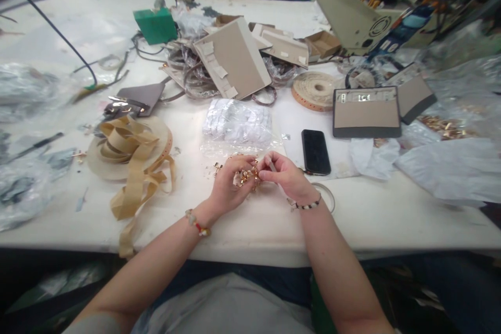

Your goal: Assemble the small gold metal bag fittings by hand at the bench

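Note:
My left hand point(230, 183) is closed over the table, its thumb and fingertips pinching a small gold metal fitting point(256, 169). More gold fittings point(243, 177) lie in a little heap behind and under that hand. My right hand point(289, 176) meets the left one fingertip to fingertip at the fitting. A thin pale strip point(273, 166) shows between its curled fingers; its far end is hidden. Just beyond both hands sits a clear bag of white pieces point(237, 122). A black phone point(315, 151) lies right of my right hand, and a thin ring-shaped band point(327, 195) is beside the wrist.
At left, loose tan tape point(131, 167) spills over a roll. Grey flat panels point(235, 57) and cords are piled at the back. A tape roll point(315, 88), a grey flap piece point(366, 112) and a beige machine point(352, 15) stand to the right. Plastic bags point(454, 167) cover the right side.

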### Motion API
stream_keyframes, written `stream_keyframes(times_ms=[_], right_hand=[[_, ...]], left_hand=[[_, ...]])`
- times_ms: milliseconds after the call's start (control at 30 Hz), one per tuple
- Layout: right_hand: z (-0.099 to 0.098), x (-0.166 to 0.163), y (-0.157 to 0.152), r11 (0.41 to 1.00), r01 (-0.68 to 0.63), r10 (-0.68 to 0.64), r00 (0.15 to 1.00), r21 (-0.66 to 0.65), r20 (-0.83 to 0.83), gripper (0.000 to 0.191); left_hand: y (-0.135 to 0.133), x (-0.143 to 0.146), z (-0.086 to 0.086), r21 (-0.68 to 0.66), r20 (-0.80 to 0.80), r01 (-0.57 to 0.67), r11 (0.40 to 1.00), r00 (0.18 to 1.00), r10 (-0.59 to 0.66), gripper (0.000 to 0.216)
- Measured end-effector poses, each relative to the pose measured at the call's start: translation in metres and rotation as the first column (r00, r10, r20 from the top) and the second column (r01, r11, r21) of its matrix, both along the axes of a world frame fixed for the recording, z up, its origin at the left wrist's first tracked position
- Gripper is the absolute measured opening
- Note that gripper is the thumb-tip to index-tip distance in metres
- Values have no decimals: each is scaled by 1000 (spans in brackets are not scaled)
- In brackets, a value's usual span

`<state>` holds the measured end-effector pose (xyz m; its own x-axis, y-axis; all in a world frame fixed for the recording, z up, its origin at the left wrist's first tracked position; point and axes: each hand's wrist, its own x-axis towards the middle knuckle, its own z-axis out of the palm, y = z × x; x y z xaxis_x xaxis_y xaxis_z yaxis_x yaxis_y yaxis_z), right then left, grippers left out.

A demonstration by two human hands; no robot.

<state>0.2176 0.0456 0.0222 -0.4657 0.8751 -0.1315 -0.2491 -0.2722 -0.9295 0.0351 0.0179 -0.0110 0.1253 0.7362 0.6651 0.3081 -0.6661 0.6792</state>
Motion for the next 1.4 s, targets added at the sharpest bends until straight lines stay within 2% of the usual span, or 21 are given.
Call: stream_keyframes(times_ms=[133, 367, 633, 833, 967, 1100, 1267, 1400], right_hand=[[0, 0, -1, 1000, 7, -7, 1000, 24, -6, 46], [-3, 0, -1, 1000, 6, -6, 999, 11, -50, 44], [-5, -1, -1, 1000, 14, -13, 999, 26, -42, 44], [-6, -2, -1, 999, 30, -29, 998, 26, -51, 44], [-6, -3, -2, 999, 33, -32, 999, 38, -34, 42], [-5, -3, -2, 995, 59, -60, 998, 75, 13, 44], [-3, -4, -1, 987, 125, -128, 991, 100, 32, 46], [-2, -6, -1, 979, 170, -175, 984, 111, 41, 47]], left_hand=[[-1, 1, 3, 62, 18, -33, 998, 999, 32, 24], [1, 4, 0, 91, 160, 68, 994, 984, -82, 36], [-3, 3, 4, 62, 230, 157, 986, 959, -167, 46], [-2, 7, 8, -35, 373, 121, 992, 922, -100, 42], [-2, 8, 7, -69, 411, 122, 990, 908, -83, 40], [-1, 3, 6, -80, 367, 93, 992, 928, -57, 37], [2, -8, 10, -73, 249, -37, 997, 967, 54, 7], [1, -12, 12, -114, 225, -83, 990, 968, 107, 12]])
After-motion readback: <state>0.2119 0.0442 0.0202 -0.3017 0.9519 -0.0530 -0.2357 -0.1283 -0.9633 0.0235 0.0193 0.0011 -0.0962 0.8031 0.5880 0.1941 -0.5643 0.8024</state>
